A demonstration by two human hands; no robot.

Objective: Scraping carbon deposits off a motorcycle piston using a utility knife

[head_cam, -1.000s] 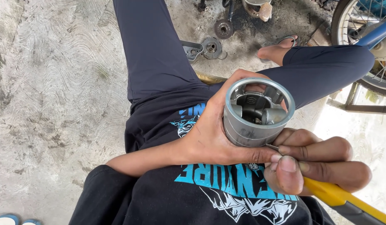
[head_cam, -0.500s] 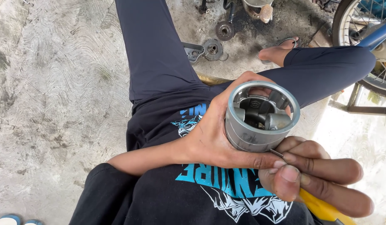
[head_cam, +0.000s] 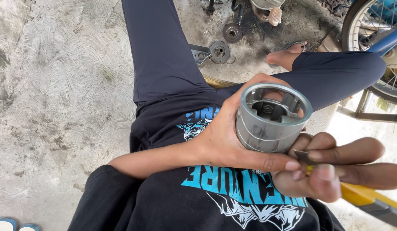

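My left hand [head_cam: 226, 141] wraps around a grey metal piston [head_cam: 271, 117], its hollow open side turned up toward me. The thumb lies along its lower edge. My right hand [head_cam: 335, 169] is closed on a tool with a yellow and black handle [head_cam: 369, 199]. The tool's thin metal tip [head_cam: 302, 156] rests against the piston's lower rim, close to my left thumb. Both hands hover over my lap, above a black shirt with blue print.
Round metal parts [head_cam: 220, 50] and a disc [head_cam: 232, 32] lie on the concrete floor beyond my legs. A spoked wheel with a blue frame [head_cam: 374, 38] stands at the upper right. My bare foot [head_cam: 288, 57] rests near it. Blue sandals [head_cam: 10, 224] show at the lower left.
The piston has turned in my left hand, so its inner pin bosses face differently. My right hand has stretched out further to the right while keeping the tool tip at the rim.
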